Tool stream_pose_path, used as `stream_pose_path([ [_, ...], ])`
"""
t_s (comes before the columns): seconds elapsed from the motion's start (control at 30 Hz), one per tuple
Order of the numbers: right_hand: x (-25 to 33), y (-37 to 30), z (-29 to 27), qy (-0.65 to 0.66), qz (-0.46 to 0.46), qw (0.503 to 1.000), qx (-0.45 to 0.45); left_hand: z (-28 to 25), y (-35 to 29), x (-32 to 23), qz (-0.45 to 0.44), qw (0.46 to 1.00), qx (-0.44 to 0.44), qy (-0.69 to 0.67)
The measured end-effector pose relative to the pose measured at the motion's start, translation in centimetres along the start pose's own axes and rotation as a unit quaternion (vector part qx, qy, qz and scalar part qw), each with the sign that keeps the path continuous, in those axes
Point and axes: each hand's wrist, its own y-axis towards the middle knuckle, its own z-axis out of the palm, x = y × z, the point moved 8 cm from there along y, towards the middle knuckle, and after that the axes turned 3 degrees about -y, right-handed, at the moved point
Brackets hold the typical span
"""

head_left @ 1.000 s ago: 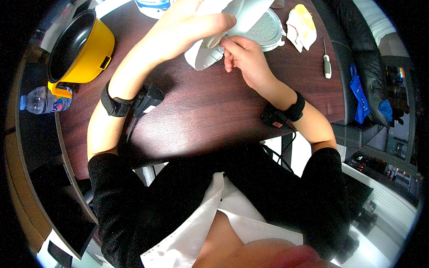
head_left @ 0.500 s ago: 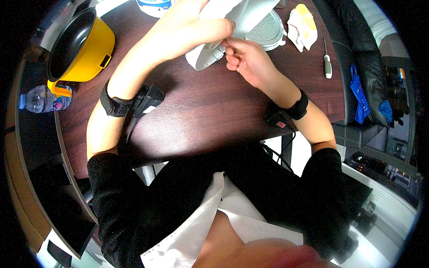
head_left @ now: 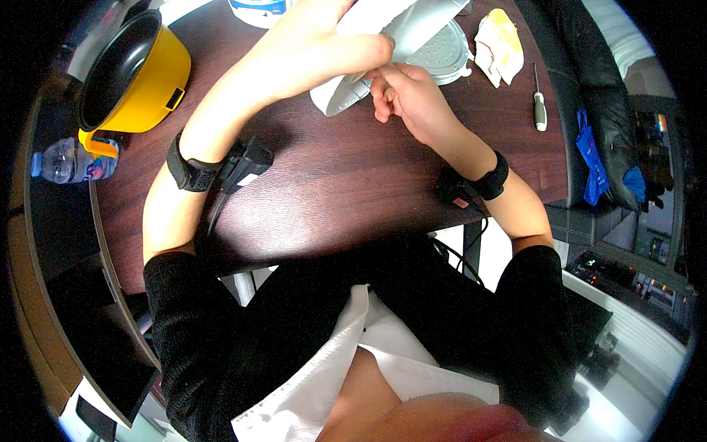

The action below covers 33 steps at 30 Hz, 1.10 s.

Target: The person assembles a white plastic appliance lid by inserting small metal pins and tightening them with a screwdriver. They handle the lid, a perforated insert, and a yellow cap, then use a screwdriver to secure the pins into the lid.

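Observation:
At the far middle of the table, my left hand [head_left: 324, 55] grips a curved, light grey plastic shell [head_left: 335, 97], its thumb bent over the near edge. A white, ragged-edged sheet [head_left: 372, 13], perhaps tissue, lies against the shell by the left fingers. My right hand [head_left: 414, 96] is closed in a pinch beside the left thumb; whatever lies between its thumb and index finger is too small to make out. Just beyond the right hand, a round grey plate with small bumps or holes [head_left: 442, 53] lies partly behind the shell.
A yellow pot with a black inside [head_left: 151, 81] stands at the left, beside a plastic bottle [head_left: 74, 160]. At the right are a crumpled, yellow-stained tissue [head_left: 495, 48] and a screwdriver [head_left: 540, 110]. A white-and-blue tub [head_left: 258, 11] is at the far edge.
Both hands and the shell have shifted slightly to the right. The right hand has turned a little, its pinch staying by the left thumb.

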Motion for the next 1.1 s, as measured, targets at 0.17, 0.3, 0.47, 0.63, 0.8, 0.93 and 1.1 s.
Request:
stream_pose_path([
  [0.17, 1.1, 0.0, -0.2, -0.149, -0.054, 0.987, -0.033, 0.9, 0.0, 0.0, -0.084, 0.987, 0.020, -0.134],
  [0.3, 1.0, 0.1, -0.1, -0.168, -0.052, 0.983, -0.045, 1.6, -0.3, 0.1, -0.075, 0.963, 0.069, -0.249],
  [0.47, 0.1, 0.4, 0.2, -0.015, -0.013, 0.999, 0.025, 1.8, -0.4, -1.3, -0.057, 0.958, 0.102, -0.261],
  [0.63, -0.1, 0.5, 0.4, 0.076, 0.052, 0.992, 0.087, -0.5, 0.4, 0.6, 0.016, 0.997, 0.030, 0.064],
  [0.8, 2.2, 0.2, 0.1, -0.263, -0.065, 0.962, 0.010, 0.0, 0.3, 0.2, -0.064, 0.998, -0.012, -0.018],
  [0.93, 2.0, 0.3, 0.0, -0.216, -0.060, 0.975, -0.009, -0.2, -0.1, 0.1, -0.060, 0.998, -0.010, -0.022],
  [1.1, -0.4, 0.2, 0.2, 0.104, 0.063, 0.991, 0.050, -0.2, -0.1, 0.4, -0.058, 0.998, -0.008, -0.027],
])
